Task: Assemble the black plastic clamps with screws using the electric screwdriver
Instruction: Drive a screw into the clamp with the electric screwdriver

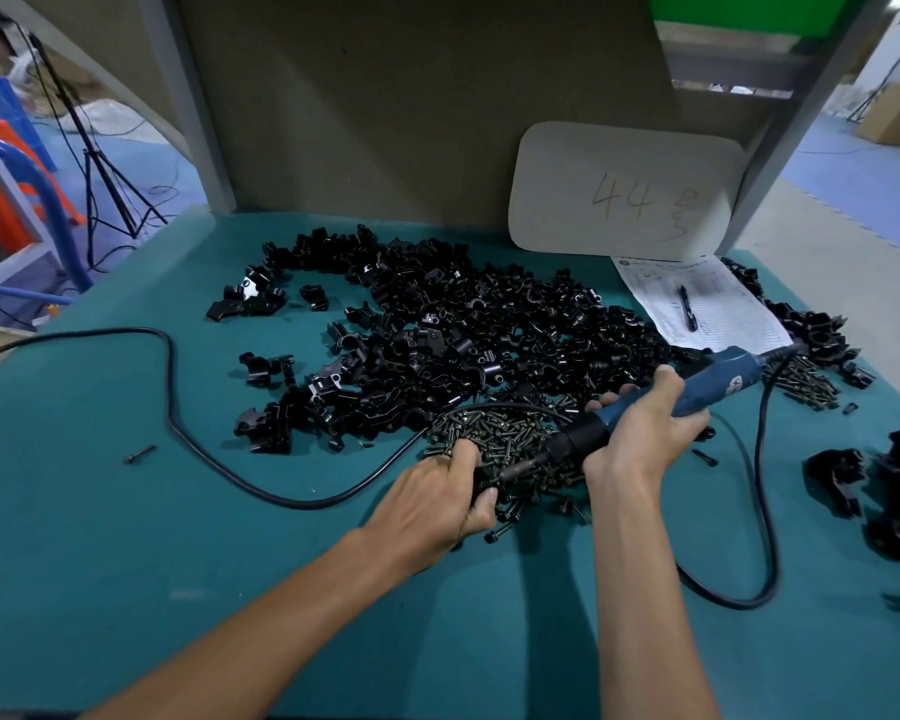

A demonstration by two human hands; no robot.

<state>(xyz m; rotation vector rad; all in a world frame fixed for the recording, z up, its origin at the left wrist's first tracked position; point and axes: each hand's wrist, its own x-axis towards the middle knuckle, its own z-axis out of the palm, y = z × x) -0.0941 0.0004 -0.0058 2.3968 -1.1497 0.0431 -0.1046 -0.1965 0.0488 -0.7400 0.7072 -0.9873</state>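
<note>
The right hand (pixel 640 428) is wrapped firmly round the blue barrel of the electric screwdriver (pixel 707 384) just right of centre, with the bit slanting down and left. There the left hand (pixel 437 498) curls its fingers round a small black part, apparently a clamp (pixel 481 484), though most of it is hidden in the palm. Both hands hover over the screw pile (pixel 510 439), and the big heap of loose clamps (pixel 463 324) spreads above it towards the middle of the frame. The cord (pixel 767 511) loops across the green mat (pixel 126 537) at lower right. As I judge it, the bit sits close to the left fingertips, so a slip off the screw head could jab them. A loosely held clamp could spin with the driver, and a tugged cord could scatter screws.
</note>
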